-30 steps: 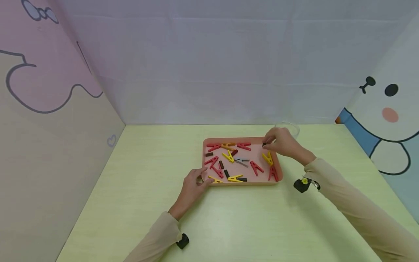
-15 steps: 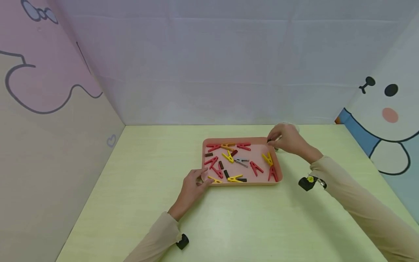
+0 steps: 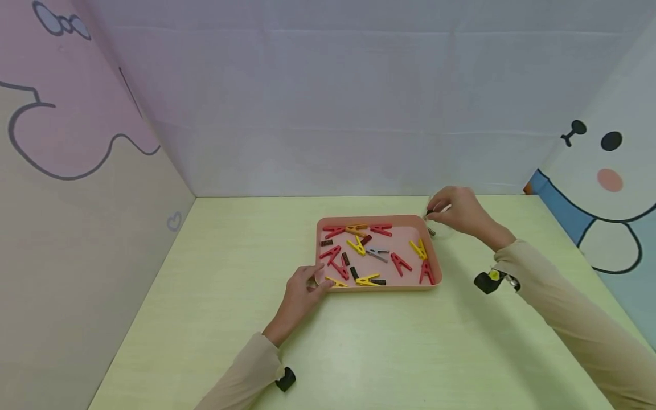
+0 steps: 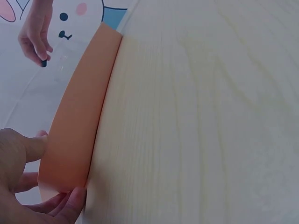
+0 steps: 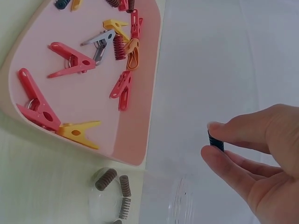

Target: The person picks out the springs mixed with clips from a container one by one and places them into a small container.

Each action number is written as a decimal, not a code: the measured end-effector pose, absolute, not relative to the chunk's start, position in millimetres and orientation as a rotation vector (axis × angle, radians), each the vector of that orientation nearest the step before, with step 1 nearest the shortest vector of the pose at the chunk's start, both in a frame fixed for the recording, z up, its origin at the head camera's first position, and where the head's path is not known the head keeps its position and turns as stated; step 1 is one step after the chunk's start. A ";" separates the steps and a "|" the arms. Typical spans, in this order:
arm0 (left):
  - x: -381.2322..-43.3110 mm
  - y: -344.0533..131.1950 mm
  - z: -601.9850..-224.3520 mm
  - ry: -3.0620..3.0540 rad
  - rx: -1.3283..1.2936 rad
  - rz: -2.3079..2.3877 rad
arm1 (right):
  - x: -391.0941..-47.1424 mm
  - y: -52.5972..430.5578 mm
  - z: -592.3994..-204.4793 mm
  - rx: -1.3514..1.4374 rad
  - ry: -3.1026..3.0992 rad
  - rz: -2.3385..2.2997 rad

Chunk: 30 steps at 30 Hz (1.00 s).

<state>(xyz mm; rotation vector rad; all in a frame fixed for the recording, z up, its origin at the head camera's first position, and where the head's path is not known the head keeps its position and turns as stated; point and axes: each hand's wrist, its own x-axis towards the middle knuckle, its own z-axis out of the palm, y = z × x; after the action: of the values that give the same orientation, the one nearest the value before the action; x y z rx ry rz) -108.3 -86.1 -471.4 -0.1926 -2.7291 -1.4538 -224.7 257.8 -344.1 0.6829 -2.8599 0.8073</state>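
My left hand (image 3: 299, 297) grips the near left corner of a pink tray (image 3: 394, 287); in the left wrist view its fingers and thumb bend around the tray's orange-looking wall (image 4: 80, 121). Beyond the tray's far right corner, my right hand (image 3: 463, 212) pinches a small dark coil spring (image 5: 215, 141) between thumb and fingertips. Below that hand stands a clear container (image 5: 183, 200), mostly hidden by it in the head view. Several springs, one of them brown (image 5: 125, 185), show at its bottom. Red, yellow, orange and grey clothespins, such as a red clothespin (image 5: 71, 60), lie in the tray among more springs.
The light wood-grain table (image 3: 359, 353) extends around the tray. A pale wall (image 3: 318, 114) rises behind it, close beyond the clear container. Cartoon-printed side walls stand at left and right, including a bear-like face (image 3: 610, 171).
My right hand has moved right and away from me, carrying the dark spring from above the tray's far right corner to above the clear container. My left hand stays at the tray corner.
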 end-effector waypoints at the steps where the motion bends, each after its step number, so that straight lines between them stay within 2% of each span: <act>1: -108.4 -86.3 -471.8 -2.730 -0.196 -1.453 | -225.0 258.9 -343.4 0.678 -2.860 0.807; 30: -107.0 -84.6 -470.9 -2.744 -0.167 -1.449 | -232.8 288.1 -337.7 0.529 -2.885 0.814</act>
<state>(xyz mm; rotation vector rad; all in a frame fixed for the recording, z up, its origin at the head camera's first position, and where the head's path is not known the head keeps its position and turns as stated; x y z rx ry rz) -107.0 -84.6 -470.9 -0.1669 -2.7441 -1.4492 -232.8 288.1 -337.7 0.5293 -2.8852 0.8141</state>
